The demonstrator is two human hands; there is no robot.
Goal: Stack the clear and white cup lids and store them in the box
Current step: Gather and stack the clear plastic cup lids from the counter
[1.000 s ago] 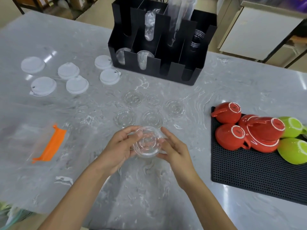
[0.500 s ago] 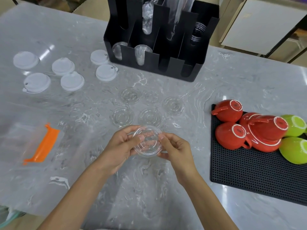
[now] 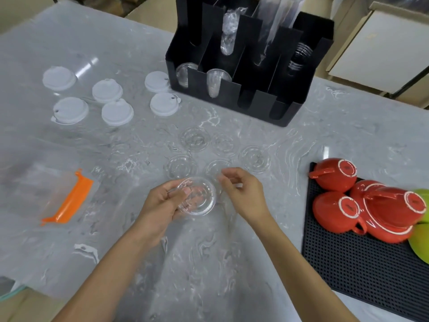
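1. The black box (image 3: 250, 73) stands at the far side of the counter (image 3: 348, 135), its front slots already partly taken by clear cups. Pick the wrong slot and your stack could jam or tip out.
2. Six white lids (image 3: 117, 112) lie loose at far left, well apart from the clear ones. Reach across for them with a stack in hand and your sleeve or wrist could sweep some off the edge.
3. Your left hand (image 3: 160, 205) has its fingers curled round the clear lid stack (image 3: 197, 197), held just above the counter. Squeeze harder and thin plastic may buckle or pop free.
4. Your right hand (image 3: 241, 194) is off the stack, fingers loosely curled, thumb and forefinger near together; I can't tell whether they pinch anything.
5. Five clear lids (image 3: 255, 158) on the counter nearly vanish against the marble. You could easily miss one or nest it crooked.
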